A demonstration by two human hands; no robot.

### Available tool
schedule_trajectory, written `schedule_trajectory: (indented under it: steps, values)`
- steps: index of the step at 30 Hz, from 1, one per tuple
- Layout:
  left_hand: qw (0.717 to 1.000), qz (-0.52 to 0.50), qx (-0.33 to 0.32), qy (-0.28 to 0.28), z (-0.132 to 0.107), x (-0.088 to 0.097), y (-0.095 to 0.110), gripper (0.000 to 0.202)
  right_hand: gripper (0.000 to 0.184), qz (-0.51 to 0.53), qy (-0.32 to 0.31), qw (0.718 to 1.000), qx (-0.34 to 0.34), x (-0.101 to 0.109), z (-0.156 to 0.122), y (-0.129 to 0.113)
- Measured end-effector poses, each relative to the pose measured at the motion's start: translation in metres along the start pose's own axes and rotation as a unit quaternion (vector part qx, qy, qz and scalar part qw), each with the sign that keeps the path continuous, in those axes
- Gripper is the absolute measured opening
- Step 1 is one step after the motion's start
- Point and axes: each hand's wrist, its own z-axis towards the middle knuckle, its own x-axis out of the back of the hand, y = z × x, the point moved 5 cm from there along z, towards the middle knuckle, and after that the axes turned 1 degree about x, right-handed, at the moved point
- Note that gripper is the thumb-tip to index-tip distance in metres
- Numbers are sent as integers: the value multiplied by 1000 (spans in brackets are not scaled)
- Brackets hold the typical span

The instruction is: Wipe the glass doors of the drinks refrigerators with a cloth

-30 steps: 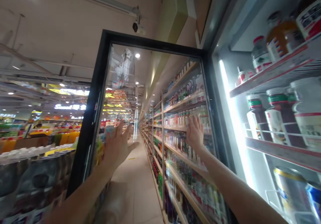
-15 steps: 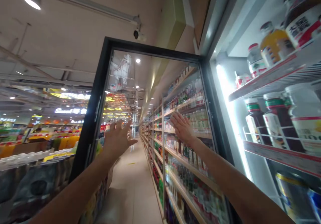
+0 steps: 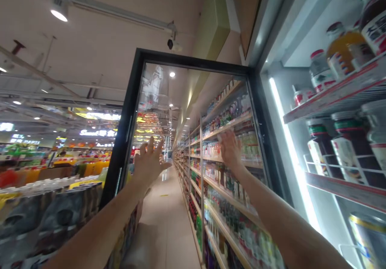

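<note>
Both my arms stretch forward toward the glass panel of a black-framed cooler door (image 3: 193, 62), which stands swung out from its cabinet. My left hand (image 3: 149, 160) is raised with its fingers spread and holds nothing; it is close to the left part of the glass. Farther right, my right hand (image 3: 231, 150) is up with its fingers stretched out, somewhat blurred and also holding nothing. Whether either palm touches the glass I cannot tell. Drink shelves (image 3: 223, 132) show in the glass behind the right hand.
At right the lit cooler holds dark bottles (image 3: 324, 146), an orange drink bottle (image 3: 343, 48) and a can (image 3: 369, 237) on shelves. Wrapped bottle packs (image 3: 60, 212) stand at left. A tiled aisle floor (image 3: 164, 220) runs ahead.
The view has turned slightly left, so door and shelves sit farther right in it. My right hand's fingers now point more upward. Both hands remain empty before the glass.
</note>
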Motion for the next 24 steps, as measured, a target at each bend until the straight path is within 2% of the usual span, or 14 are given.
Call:
schedule_trajectory:
  steps: [1,2,3,5,7,8,9,11,13,14,16,19,22,24]
  values:
    - [1000,-3,-1,3,0,0,0,74,47,-2,25,996,-81,2,1,8]
    - [1000,-6,-1,9,-1,1,1,74,47,-1,35,992,-119,2,2,8]
    - [1000,-9,-1,14,-1,1,1,73,47,4,31,994,-108,0,3,2]
    - [1000,-14,4,16,-2,2,1,73,47,19,-16,999,40,-7,2,-29]
    - [1000,-20,6,12,-3,2,2,73,48,30,-73,972,220,-14,-6,-60]
    - [1000,-22,5,10,-3,2,1,73,48,29,-85,962,258,-15,-9,-67]
    - [1000,-23,4,9,-4,1,1,73,48,24,-79,966,244,-15,-9,-68]
    - [1000,-27,6,11,-7,-1,0,71,48,8,-31,994,106,-11,-4,-56]
    - [999,-38,8,27,-11,-5,1,66,50,18,4,1000,-1,-9,-4,-52]
    - [998,-50,-5,43,-12,-6,5,62,51,39,0,999,6,-11,-6,-59]
    - [989,-98,-75,82,-16,-8,22,53,54,98,-29,992,80,-17,-15,-83]
    - [957,-191,-188,114,-21,-12,64,48,56,188,-28,976,110,-21,-30,-101]
    - [960,-208,-146,114,-18,-20,104,49,56,238,28,967,89,-18,-39,-86]
    - [970,-177,-107,131,-16,-22,121,48,56,213,65,970,96,-15,-44,-69]
